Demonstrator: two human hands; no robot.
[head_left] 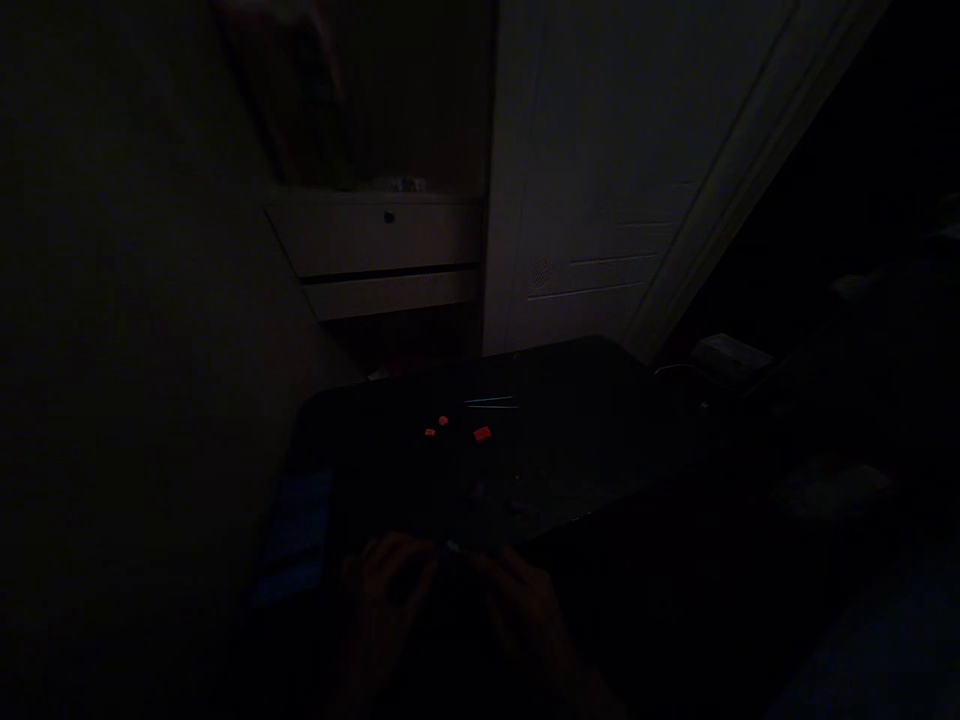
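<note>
The scene is very dark. At the bottom, my left hand (pixel 386 575) and my right hand (pixel 521 590) face each other over the near edge of a dark table (pixel 600 400). Their fingers are bent and closed around something too dark to make out. A small pale piece (pixel 453 547) shows between the fingertips, close to my right hand. Further back on the table lie a red block (pixel 482 435) and two small red pieces, one (pixel 443 421) just behind the other (pixel 430 433). Two thin pale sticks (pixel 491 402) lie behind them.
A blue flat item (pixel 295 535) is at the table's left side. Faint small dark things (pixel 517 507) lie ahead of my right hand. Beyond the table stand a cabinet with drawers (pixel 390 240) and a pale panel (pixel 577 180). A pale box-like thing (pixel 731 355) sits at the right.
</note>
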